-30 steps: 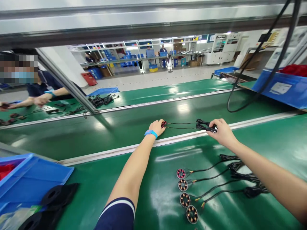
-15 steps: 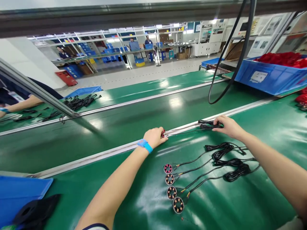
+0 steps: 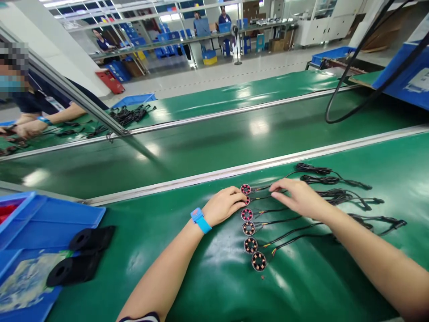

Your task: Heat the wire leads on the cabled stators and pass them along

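Note:
Several round coil parts stand in a column on the green mat, among them a red one at the top [image 3: 246, 189] and a copper-coloured one at the bottom [image 3: 259, 261]. Each has a lead running right to a bundled black cable [image 3: 313, 169]. My left hand [image 3: 225, 205], with a blue wristband, has its fingertips pressed on the second red coil part from the top. Just right of the column, my right hand [image 3: 295, 197] hovers over the leads, thumb and fingers apart, holding nothing.
Blue bins [image 3: 50, 219] and two black parts [image 3: 92, 239] lie at the left. A metal rail [image 3: 201, 179] crosses behind the coil parts. Beyond the belt, a person [image 3: 43, 98] handles black cables [image 3: 129, 115]. A black hose [image 3: 330, 103] hangs at upper right.
Two more red coil parts with cables now lie at the top of the column. My right hand has let go of a cable bundle and moved left. The view has shifted.

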The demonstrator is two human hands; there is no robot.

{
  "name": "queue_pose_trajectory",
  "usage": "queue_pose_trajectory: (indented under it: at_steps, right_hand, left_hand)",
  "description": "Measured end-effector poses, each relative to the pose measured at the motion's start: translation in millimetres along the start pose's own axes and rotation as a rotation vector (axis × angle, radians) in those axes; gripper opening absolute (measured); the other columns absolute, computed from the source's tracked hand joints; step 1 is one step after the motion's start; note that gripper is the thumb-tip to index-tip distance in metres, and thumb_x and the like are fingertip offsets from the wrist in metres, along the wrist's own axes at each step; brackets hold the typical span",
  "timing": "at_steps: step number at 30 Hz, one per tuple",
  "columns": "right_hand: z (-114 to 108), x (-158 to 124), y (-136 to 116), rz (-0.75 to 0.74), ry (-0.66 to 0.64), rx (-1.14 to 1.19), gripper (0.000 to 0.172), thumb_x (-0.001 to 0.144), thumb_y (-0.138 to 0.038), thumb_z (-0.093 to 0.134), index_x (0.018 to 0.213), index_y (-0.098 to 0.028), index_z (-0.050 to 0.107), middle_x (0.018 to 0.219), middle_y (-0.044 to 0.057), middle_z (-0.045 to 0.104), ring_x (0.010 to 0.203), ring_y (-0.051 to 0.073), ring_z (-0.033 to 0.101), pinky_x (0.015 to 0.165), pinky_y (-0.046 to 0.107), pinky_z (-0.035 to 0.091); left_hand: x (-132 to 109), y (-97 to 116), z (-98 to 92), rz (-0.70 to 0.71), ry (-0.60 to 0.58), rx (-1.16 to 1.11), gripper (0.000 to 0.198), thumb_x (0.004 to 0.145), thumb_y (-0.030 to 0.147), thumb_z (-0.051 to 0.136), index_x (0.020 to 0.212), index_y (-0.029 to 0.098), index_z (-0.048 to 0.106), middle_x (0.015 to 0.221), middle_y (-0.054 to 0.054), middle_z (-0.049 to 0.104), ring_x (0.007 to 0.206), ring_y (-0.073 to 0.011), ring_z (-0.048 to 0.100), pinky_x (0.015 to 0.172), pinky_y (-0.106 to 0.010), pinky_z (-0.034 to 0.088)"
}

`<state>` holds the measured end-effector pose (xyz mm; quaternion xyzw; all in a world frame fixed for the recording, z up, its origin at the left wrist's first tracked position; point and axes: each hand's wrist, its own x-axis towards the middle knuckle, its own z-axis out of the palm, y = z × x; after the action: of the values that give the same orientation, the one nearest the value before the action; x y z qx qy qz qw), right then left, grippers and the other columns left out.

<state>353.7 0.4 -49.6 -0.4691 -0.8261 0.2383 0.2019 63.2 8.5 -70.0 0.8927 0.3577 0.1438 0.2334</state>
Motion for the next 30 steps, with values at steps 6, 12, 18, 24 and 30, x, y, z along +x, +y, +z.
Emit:
queue_pose_trajectory:
  at_steps: [6, 12, 18, 24, 30]
  right_hand:
    - [45.1, 24.5, -9.7, -0.049, -0.145, 0.016, 0.028, 0.087, -0.02, 0.064, 0.114, -0.02, 0.064, 0.111, 0.007, 0.068, 0.1, 0.023, 0.064, 0.091, 0.039, 0.05]
    - [49.4, 22.7, -7.1, 0.055, -0.157, 0.212, 0.019, 0.086, -0.025, 0.059, 0.103, -0.019, 0.067, 0.086, 0.003, 0.065, 0.069, 0.014, 0.057, 0.065, 0.027, 0.047]
    - [46.5, 24.8, -10.3, 0.212, -0.266, 0.397, 0.028, 0.087, -0.044, 0.058, 0.091, -0.017, 0.064, 0.064, -0.003, 0.053, 0.056, 0.011, 0.042, 0.052, 0.024, 0.032]
    - [47.6, 26.7, -13.4, 0.323, -0.228, 0.657, 0.032, 0.084, -0.048, 0.058, 0.085, -0.017, 0.062, 0.075, 0.0, 0.059, 0.067, 0.013, 0.051, 0.062, 0.025, 0.039]
    - [50.2, 25.5, -12.4, 0.282, -0.203, 0.609, 0.029, 0.089, -0.041, 0.054, 0.102, -0.016, 0.063, 0.075, 0.002, 0.067, 0.074, 0.017, 0.063, 0.076, 0.03, 0.046]
  left_hand:
    - [2.2, -8.0, 5.8, 0.057, -0.001, 0.009, 0.018, 0.099, 0.037, 0.056, 0.101, 0.02, 0.062, 0.105, -0.005, 0.062, 0.097, -0.0211, 0.057, 0.088, -0.033, 0.047]
    - [3.4, -7.8, 8.4, 0.039, 0.061, -0.003, 0.023, 0.09, 0.032, 0.069, 0.104, 0.021, 0.054, 0.1, -0.002, 0.065, 0.09, -0.0204, 0.061, 0.083, -0.033, 0.047]
    - [3.5, -2.3, 10.0, -0.006, 0.129, -0.084, 0.045, 0.078, 0.026, 0.081, 0.107, 0.022, 0.047, 0.1, -0.001, 0.066, 0.094, -0.0205, 0.066, 0.085, -0.033, 0.05]
    - [7.1, 1.6, 15.4, 0.038, 0.129, -0.093, 0.053, 0.075, 0.026, 0.083, 0.11, 0.021, 0.043, 0.103, -0.002, 0.068, 0.097, -0.0219, 0.067, 0.087, -0.034, 0.051]
    - [7.3, 1.5, 16.8, 0.005, 0.077, -0.103, 0.056, 0.077, 0.03, 0.081, 0.116, 0.023, 0.041, 0.106, -0.002, 0.068, 0.093, -0.0213, 0.067, 0.085, -0.034, 0.051]
